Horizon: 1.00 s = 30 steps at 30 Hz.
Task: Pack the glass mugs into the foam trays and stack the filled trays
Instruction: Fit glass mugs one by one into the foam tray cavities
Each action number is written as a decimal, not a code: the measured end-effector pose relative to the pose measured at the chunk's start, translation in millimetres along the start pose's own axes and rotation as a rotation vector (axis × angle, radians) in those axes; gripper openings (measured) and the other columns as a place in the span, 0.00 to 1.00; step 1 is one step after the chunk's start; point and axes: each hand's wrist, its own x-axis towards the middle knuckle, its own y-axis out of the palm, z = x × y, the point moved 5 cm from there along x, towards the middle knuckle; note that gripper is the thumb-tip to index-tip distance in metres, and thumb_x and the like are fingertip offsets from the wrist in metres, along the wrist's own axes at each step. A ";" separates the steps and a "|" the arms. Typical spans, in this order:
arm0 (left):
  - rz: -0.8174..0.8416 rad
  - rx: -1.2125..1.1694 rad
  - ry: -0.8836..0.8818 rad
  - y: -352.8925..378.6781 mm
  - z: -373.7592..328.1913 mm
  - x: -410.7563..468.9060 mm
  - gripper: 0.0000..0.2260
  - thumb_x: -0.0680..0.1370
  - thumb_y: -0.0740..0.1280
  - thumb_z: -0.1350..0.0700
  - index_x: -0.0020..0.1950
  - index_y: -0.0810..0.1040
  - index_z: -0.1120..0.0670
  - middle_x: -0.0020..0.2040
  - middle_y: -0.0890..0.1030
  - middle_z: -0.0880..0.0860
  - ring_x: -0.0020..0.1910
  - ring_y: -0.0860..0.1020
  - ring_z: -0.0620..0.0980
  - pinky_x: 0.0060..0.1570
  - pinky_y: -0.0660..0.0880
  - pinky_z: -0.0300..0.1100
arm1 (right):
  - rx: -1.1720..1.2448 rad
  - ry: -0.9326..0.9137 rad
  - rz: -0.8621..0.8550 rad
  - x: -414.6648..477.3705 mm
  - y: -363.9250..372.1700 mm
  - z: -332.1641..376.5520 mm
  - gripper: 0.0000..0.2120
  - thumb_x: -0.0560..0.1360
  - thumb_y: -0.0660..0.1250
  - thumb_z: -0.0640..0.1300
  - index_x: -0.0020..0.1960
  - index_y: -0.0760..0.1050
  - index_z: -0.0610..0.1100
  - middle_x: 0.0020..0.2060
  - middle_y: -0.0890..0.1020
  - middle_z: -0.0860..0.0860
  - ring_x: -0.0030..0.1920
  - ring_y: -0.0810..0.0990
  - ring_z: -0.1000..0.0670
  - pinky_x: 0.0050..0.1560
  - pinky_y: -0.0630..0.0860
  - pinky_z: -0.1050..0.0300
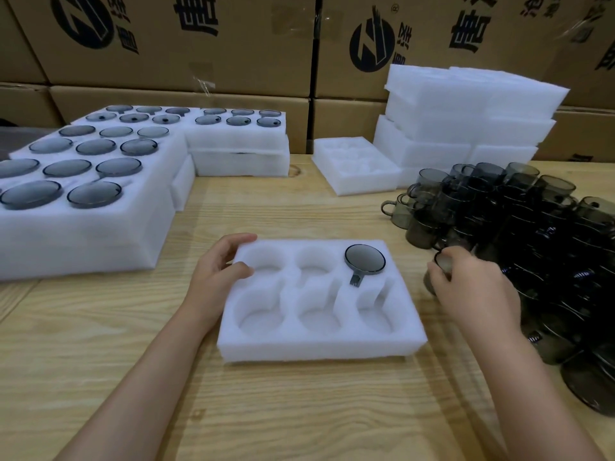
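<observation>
Wooden table (pixel 299 410) — cardboard boxes (pixel 199 44) behind.

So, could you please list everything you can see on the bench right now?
Foam tray: one, white, front centre, six pockets.
Packed mug: one, smoky grey, tray's far-right pocket.
Filled trays: several, white, stacked left.
Empty trays: a stack, white, far right; one more beside it.
Loose mugs: many, dark grey, piled right.
Cartons: brown, behind.
Table: light wood.
Left hand: on tray's corner.
Right hand: gripping a mug.

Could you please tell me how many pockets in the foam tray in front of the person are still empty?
5: two in the foam tray's far row, left of the seated mug, and all three in the near row.
</observation>
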 end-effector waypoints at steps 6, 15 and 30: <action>-0.001 0.001 -0.007 -0.5 0.3 -0.5 0.21 0.60 0.68 0.58 0.52 0.80 0.46 0.49 0.80 0.49 0.47 0.78 0.49 0.42 0.74 0.44 | -0.150 0.013 -0.008 4.2 0.3 8.1 0.28 0.77 0.57 0.61 0.65 0.69 0.40 0.59 0.74 0.40 0.59 0.69 0.38 0.52 0.71 0.45; 0.001 -0.014 -0.008 1.2 -1.9 -1.9 0.25 0.55 0.68 0.50 0.52 0.80 0.47 0.49 0.80 0.49 0.47 0.77 0.49 0.43 0.74 0.44 | -0.220 0.010 0.135 8.4 19.3 14.4 0.18 0.78 0.61 0.52 0.64 0.69 0.46 0.61 0.65 0.42 0.62 0.62 0.38 0.49 0.73 0.47; 0.131 0.292 0.352 22.1 -67.0 -23.9 0.30 0.63 0.71 0.48 0.65 0.71 0.47 0.64 0.76 0.50 0.65 0.73 0.45 0.64 0.68 0.38 | 0.612 -0.749 0.316 -3.2 -58.2 124.4 0.18 0.70 0.67 0.54 0.59 0.72 0.60 0.52 0.69 0.66 0.55 0.69 0.68 0.54 0.64 0.75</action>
